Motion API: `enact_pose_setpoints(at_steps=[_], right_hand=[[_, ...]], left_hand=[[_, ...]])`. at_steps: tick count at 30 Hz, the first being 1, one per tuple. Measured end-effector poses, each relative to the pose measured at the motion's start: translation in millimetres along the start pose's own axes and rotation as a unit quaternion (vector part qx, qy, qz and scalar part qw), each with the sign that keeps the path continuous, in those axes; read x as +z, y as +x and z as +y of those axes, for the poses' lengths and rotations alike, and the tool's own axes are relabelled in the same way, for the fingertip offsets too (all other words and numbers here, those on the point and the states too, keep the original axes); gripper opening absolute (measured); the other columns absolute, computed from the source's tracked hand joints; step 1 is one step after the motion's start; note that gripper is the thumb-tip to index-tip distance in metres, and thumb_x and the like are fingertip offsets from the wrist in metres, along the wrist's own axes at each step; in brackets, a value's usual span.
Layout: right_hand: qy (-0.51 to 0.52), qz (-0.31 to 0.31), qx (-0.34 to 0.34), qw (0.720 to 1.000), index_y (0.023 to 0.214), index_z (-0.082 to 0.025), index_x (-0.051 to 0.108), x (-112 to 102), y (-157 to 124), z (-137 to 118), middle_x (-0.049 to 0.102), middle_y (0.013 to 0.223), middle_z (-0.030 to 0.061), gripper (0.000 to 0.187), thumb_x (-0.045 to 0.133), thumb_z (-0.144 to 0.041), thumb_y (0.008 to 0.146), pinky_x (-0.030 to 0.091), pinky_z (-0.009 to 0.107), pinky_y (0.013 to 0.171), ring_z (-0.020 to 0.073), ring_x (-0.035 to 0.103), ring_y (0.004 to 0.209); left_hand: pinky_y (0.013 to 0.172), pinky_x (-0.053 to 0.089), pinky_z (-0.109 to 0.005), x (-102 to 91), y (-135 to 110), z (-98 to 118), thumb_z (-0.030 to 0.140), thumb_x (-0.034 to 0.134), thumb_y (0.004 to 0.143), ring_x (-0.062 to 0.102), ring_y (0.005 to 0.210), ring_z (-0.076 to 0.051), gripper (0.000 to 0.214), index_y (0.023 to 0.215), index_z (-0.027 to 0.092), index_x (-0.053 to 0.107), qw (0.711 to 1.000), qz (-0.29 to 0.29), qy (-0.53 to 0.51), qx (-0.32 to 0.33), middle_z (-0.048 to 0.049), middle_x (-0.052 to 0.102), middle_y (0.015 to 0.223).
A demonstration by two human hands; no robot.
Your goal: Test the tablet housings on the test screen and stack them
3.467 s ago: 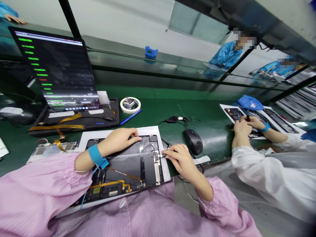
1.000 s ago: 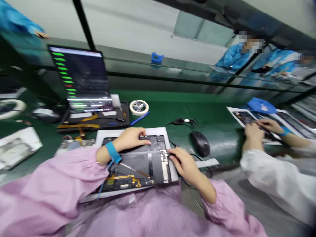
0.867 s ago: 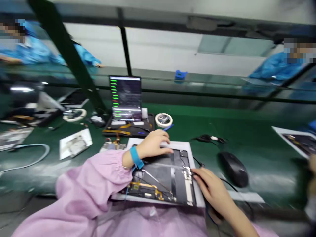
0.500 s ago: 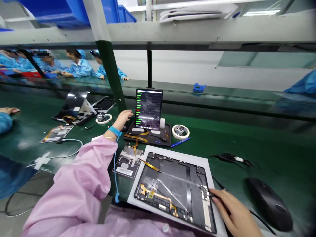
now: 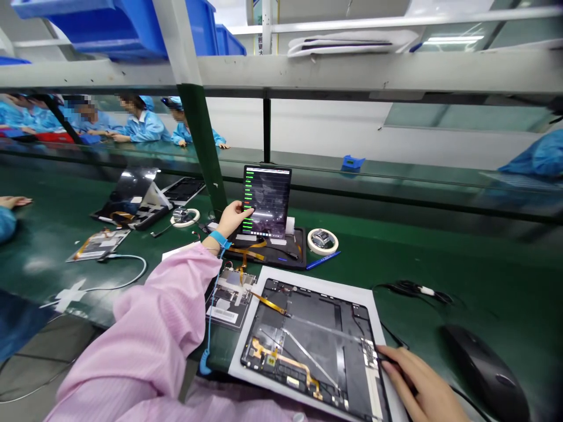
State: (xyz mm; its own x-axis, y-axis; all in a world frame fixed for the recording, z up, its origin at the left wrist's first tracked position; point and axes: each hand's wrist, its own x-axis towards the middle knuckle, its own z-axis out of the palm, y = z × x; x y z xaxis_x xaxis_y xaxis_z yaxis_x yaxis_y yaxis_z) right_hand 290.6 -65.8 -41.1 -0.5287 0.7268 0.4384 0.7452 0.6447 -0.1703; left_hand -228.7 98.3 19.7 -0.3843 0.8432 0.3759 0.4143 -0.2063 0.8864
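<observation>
My left hand (image 5: 234,217) is open, its fingertips at the lower left of an upright tablet display (image 5: 267,196) showing green bars. My right hand (image 5: 417,384) rests at the lower right edge of an opened tablet (image 5: 314,346), with a thin black cable (image 5: 389,334) running to its fingers. The opened tablet lies on a white sheet (image 5: 316,276), with orange flex cables (image 5: 281,354) and metal strips across its dark interior. A blue wrist strap (image 5: 219,239) circles my left wrist.
A circuit board on a card (image 5: 229,287) sits left of the sheet. Behind it are a black tray (image 5: 281,255), a tape roll (image 5: 322,241) and a blue pen (image 5: 323,259). A black mouse (image 5: 484,375) lies right. A co-worker's hand (image 5: 13,202) shows far left.
My view has swung up and left, showing the whole tablet. My left hand has left the tablet and reached forward to the display. My right hand stays at the tablet's right edge.
</observation>
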Motion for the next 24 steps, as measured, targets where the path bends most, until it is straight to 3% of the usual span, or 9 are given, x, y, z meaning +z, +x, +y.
enact_pose_setpoints(at_steps=[9, 15, 19, 24], right_hand=[[0.016, -0.004, 0.009, 1.0, 0.106, -0.026, 0.068, -1, 2, -1, 0.073, 0.1, 0.0051, 0.03, 0.05, -0.043, 0.089, 0.059, 0.032, 0.078, 0.023, 0.071, 0.091], [0.013, -0.012, 0.019, 1.0, 0.105, -0.026, 0.069, -2, 0, -2, 0.073, 0.101, 0.0052, 0.031, 0.049, -0.043, 0.089, 0.06, 0.032, 0.078, 0.0233, 0.07, 0.092], [0.014, -0.005, 0.012, 1.0, 0.106, -0.026, 0.068, -3, 1, -3, 0.073, 0.101, 0.0046, 0.029, 0.051, -0.043, 0.089, 0.06, 0.031, 0.078, 0.0229, 0.071, 0.092], [0.023, -0.002, 0.012, 1.0, 0.106, -0.027, 0.068, -2, 2, -3, 0.073, 0.099, 0.0046, 0.029, 0.051, -0.042, 0.089, 0.06, 0.03, 0.076, 0.0222, 0.071, 0.089]], left_hand=[[0.087, 0.047, -0.036, 13.0, -2, 3, 0.037, 0.077, 0.061, 0.062, 0.095, -0.024, 0.053, 0.102, 0.016, 0.052, 0.999, 0.02, 0.015, 0.038, -0.0089, 0.065, 0.102], [0.094, 0.044, -0.04, 19.6, -4, 5, 0.036, 0.077, 0.062, 0.061, 0.1, -0.025, 0.052, 0.102, 0.016, 0.052, 0.997, 0.064, 0.014, 0.028, -0.0098, 0.064, 0.104], [0.097, 0.043, -0.037, 23.2, 0, 7, 0.029, 0.067, 0.069, 0.058, 0.109, -0.023, 0.051, 0.115, 0.016, 0.048, 0.995, 0.089, -0.026, 0.026, -0.0113, 0.061, 0.116], [0.087, 0.05, -0.036, 24.6, 13, 11, 0.025, 0.054, 0.073, 0.065, 0.094, -0.021, 0.042, 0.113, 0.015, 0.049, 0.994, 0.082, -0.073, -0.006, -0.008, 0.068, 0.099]])
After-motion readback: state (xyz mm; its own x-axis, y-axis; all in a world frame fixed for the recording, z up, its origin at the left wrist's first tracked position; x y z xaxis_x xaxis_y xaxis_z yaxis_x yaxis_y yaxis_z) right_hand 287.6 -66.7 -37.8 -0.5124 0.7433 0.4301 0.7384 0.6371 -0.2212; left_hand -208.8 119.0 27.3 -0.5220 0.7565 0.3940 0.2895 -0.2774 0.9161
